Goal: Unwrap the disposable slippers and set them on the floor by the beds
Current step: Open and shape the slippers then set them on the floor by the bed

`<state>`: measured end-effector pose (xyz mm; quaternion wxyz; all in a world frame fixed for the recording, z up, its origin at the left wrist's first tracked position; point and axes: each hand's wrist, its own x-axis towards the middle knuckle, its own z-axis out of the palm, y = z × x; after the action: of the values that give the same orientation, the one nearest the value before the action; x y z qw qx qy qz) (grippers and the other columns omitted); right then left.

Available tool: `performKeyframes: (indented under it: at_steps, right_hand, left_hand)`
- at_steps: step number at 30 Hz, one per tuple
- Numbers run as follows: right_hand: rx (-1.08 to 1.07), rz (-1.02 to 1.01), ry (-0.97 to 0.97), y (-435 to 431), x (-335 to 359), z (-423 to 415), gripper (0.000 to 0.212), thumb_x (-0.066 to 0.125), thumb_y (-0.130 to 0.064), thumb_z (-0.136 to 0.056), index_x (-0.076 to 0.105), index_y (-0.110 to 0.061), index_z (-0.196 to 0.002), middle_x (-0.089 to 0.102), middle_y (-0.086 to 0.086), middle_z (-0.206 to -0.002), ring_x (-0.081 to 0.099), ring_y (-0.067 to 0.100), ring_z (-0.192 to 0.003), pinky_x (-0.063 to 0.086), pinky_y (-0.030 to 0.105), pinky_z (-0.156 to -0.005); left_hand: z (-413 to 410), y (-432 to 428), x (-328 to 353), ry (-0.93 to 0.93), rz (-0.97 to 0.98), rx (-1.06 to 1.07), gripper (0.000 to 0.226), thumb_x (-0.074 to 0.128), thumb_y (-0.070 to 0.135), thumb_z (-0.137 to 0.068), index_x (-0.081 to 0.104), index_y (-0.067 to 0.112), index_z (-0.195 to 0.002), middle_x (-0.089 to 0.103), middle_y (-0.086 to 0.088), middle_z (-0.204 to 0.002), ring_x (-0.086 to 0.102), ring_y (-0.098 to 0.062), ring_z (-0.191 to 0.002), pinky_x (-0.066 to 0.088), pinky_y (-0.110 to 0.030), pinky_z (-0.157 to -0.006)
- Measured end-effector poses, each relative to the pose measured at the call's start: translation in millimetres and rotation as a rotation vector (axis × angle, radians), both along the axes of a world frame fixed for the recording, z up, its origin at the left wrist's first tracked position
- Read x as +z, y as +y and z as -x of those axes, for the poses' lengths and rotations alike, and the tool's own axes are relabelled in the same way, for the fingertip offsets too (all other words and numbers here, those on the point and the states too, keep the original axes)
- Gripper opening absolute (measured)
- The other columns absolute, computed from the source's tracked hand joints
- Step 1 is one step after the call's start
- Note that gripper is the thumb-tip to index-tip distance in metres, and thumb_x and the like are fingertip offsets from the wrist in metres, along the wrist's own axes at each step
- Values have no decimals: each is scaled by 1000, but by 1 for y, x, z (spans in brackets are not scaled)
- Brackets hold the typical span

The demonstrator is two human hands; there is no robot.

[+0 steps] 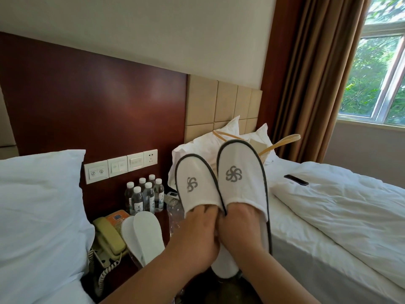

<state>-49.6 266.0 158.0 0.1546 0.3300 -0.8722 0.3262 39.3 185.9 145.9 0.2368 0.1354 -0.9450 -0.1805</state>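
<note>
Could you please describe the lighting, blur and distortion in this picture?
Head view: daylight from the window brightens the right bed, while the wood panel is dimmer with faint glare; head view: the wide lens bows the curtain; head view: the slippers look sharp, without motion blur.

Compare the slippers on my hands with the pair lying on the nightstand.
The left slipper and right slipper are held up over the left hand and right hand; the nightstand pair lies overlapped. The held slippers show grey logos and dark trim; the nightstand pair shows plain faces. All are white.
</note>
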Motion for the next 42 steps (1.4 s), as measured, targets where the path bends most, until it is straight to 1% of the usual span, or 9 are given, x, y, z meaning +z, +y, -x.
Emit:
performKeyframes:
  at_steps: [4,7,9,15,22,26,32,37,42]
  right_hand:
    - [-20,-91,139,6,5,10,10,62,-8,-82,71,-3,-79,69,14,-74,64,34,-70,54,42,-73]
    - [-37,-35,158,8,2,15,24,60,-9,-84,72,-3,-103,73,14,-96,65,35,-91,49,39,-87]
    - [-41,-24,179,7,0,15,39,60,-7,-83,67,-6,-121,70,12,-116,58,36,-112,37,43,-103]
    - [151,-60,188,5,0,6,45,59,-9,-77,67,-8,-121,67,11,-119,37,32,-121,18,39,-112]
    - [364,-219,210,11,12,10,53,54,-17,-87,52,-20,-139,55,4,-140,31,25,-129,6,28,-107]
    - [391,-240,227,10,15,13,56,55,-16,-84,52,-17,-140,54,6,-139,31,26,-128,8,29,-109]
    - [385,-168,295,7,18,7,23,49,-14,-71,68,-13,-82,65,-1,-93,50,23,-91,37,40,-88]
    - [355,53,283,6,15,6,17,48,-10,-72,48,-27,-72,55,-12,-82,45,16,-82,35,37,-83]
    - [330,158,267,4,6,14,23,53,-8,-75,69,-16,-90,64,-6,-97,51,19,-92,30,33,-89]
  left_hand:
    - [-11,2,9,212,-256,-182,56,53,35,-79,52,40,-135,60,24,-125,56,6,-113,49,-17,-95]
    - [-18,-20,17,505,-357,-98,22,56,39,-84,71,39,-100,69,28,-92,66,6,-80,53,-13,-62]
    - [-15,-45,20,576,-316,75,19,55,47,-85,66,44,-100,62,31,-99,60,7,-87,50,-16,-70]
    - [2,-94,11,291,-615,275,60,44,59,-95,42,28,-146,56,3,-140,51,-9,-119,36,-32,-94]
    - [-11,-98,3,261,-632,268,43,32,62,-97,63,37,-111,74,15,-81,59,6,-87,36,-22,-71]
    - [-12,-98,2,220,-675,268,46,28,67,-95,64,37,-92,73,17,-76,63,-3,-84,39,-25,-70]
    - [-12,-104,-8,294,-994,264,53,34,74,-91,68,40,-113,73,5,-105,66,-19,-102,48,-43,-94]
    - [-13,-101,-20,355,-1288,224,43,44,66,-93,74,35,-100,79,-4,-94,76,-24,-85,60,-46,-76]
    - [-13,-89,-30,440,-1358,194,43,45,60,-96,73,30,-104,80,3,-90,76,-20,-81,60,-33,-57]
